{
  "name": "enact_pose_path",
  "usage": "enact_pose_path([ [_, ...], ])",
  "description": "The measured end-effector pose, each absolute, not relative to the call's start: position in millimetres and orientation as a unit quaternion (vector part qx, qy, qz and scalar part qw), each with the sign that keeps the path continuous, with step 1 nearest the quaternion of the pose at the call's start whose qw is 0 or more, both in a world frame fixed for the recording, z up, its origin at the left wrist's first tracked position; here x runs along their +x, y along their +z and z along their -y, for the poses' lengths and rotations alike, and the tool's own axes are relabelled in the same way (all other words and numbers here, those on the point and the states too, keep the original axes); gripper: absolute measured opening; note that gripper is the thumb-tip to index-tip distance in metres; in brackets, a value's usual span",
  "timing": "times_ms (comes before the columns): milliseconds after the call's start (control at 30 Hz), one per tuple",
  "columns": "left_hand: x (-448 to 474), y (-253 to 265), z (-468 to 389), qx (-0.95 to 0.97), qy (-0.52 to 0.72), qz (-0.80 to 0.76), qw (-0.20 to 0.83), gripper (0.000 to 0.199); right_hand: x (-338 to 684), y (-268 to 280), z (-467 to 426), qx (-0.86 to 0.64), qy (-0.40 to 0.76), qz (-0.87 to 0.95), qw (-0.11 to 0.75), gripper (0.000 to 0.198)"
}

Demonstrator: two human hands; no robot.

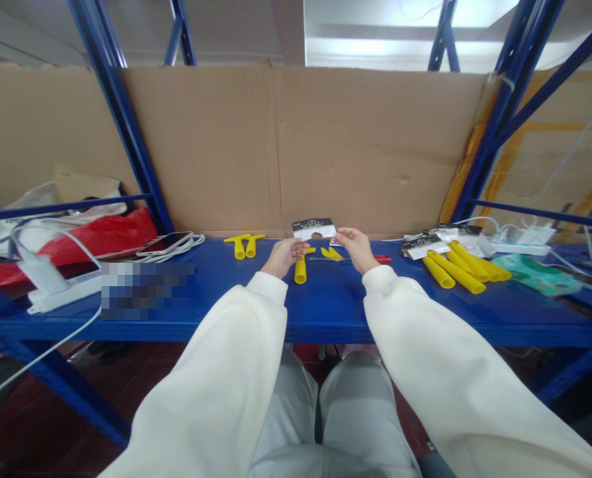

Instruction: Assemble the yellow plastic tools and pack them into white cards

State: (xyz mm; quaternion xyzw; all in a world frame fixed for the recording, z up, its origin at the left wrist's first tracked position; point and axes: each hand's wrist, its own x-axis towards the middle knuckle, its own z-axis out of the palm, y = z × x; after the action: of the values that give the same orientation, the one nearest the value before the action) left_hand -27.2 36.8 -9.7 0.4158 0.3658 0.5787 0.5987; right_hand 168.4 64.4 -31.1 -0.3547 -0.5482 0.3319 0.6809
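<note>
My right hand (355, 247) pinches the right edge of a black-and-white header card (314, 228) with a round cut-out at its lower edge. Close below the card's left side, my left hand (286, 257) has its fingers closed at the top of a yellow T-shaped tool with a hollow tube handle (300, 271); they partly cover its crossbar. Between the hands, small yellow pieces (331, 253) and a thin metal item (328, 259) lie on the blue table (325, 305). Two more yellow T-shaped tools (244, 245) lie to the left.
At right are several yellow tubes (458, 272) with header cards (425, 247), a green packet (542, 274) and a power strip (522, 245). A red item (382, 259) lies near my right hand. Left are a phone (165, 243), cables, another power strip (66, 292) and a red bag (111, 234). Cardboard (355, 146) stands behind.
</note>
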Motion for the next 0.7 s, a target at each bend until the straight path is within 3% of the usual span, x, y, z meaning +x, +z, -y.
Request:
enact_pose_path([
  [233,-27.7,-10.9,-36.6,0.428,0.584,-0.359,0.589,0.008,167.9,-26.6,-59.0,-0.361,0.35,0.542,0.674,0.024],
  [567,-28.5,-12.8,-38.0,0.446,0.592,-0.372,0.559,0.008,167.4,-23.1,-44.2,-0.369,0.367,0.615,0.592,0.044],
  [700,-28.7,-16.7,-44.2,0.494,0.573,-0.432,0.491,0.009,166.0,-24.4,-45.3,-0.369,0.354,0.624,0.591,0.04],
])
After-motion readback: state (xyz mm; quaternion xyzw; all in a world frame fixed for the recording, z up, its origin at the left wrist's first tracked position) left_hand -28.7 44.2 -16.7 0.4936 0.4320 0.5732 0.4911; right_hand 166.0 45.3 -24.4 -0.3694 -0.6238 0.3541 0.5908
